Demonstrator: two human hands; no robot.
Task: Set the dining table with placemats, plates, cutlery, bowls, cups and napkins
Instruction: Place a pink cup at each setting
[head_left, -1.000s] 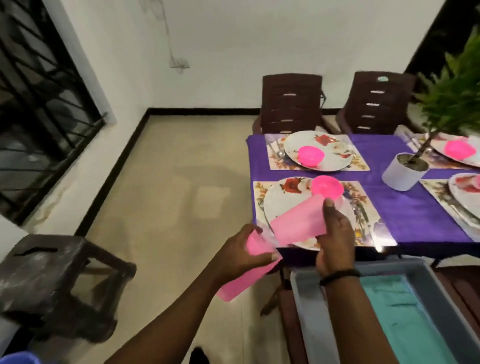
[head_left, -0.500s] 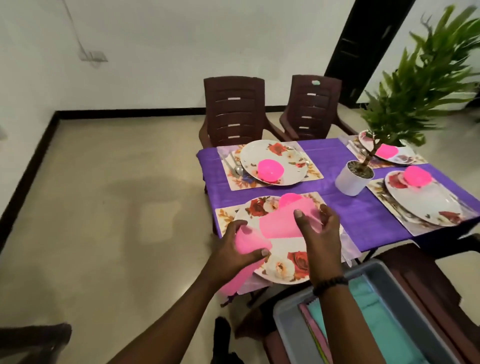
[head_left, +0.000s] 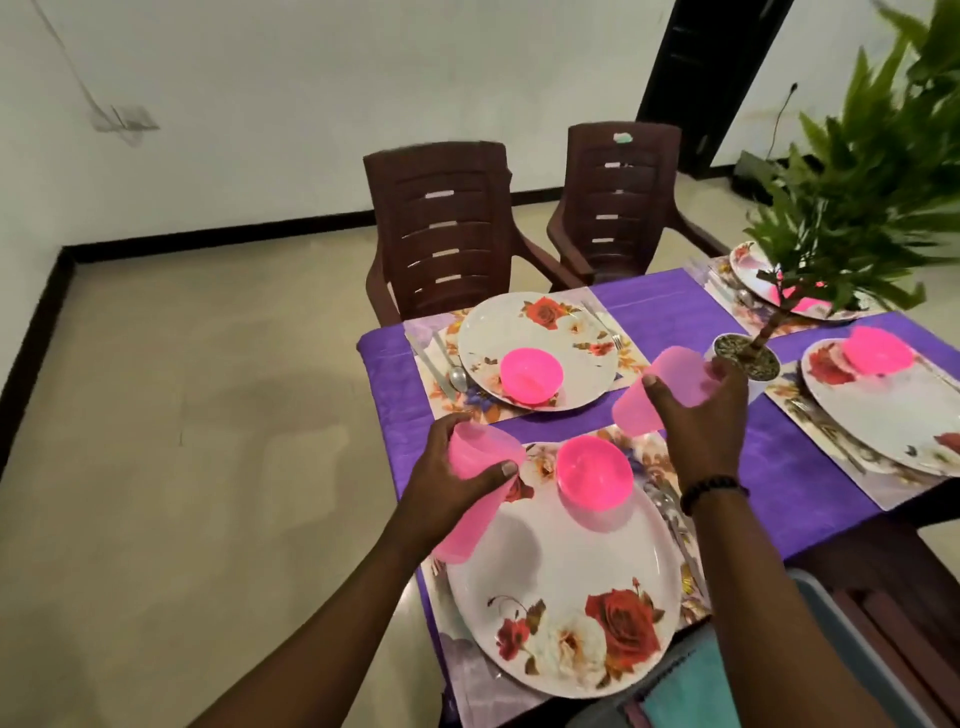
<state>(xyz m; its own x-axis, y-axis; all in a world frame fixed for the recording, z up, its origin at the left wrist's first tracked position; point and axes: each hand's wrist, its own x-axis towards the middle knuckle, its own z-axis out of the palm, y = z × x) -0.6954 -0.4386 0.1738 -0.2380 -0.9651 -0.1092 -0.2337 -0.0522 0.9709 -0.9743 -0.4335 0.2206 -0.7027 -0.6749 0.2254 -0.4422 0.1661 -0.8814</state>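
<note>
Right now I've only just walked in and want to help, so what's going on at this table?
A person is setting the table. The left hand grips one pink cup over the nearest plate; the right hand holds another pink cup above the purple cloth. Four plates already carry pink bowls, and no cup stands on the table yet.

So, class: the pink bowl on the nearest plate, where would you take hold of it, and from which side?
Probably the pink bowl is best pinched at its rim, from above on its right side. It sits upright and open on the nearest plate, so the rim is exposed. The left hand with its cup crowds the left; the right hand is nearer.
</note>
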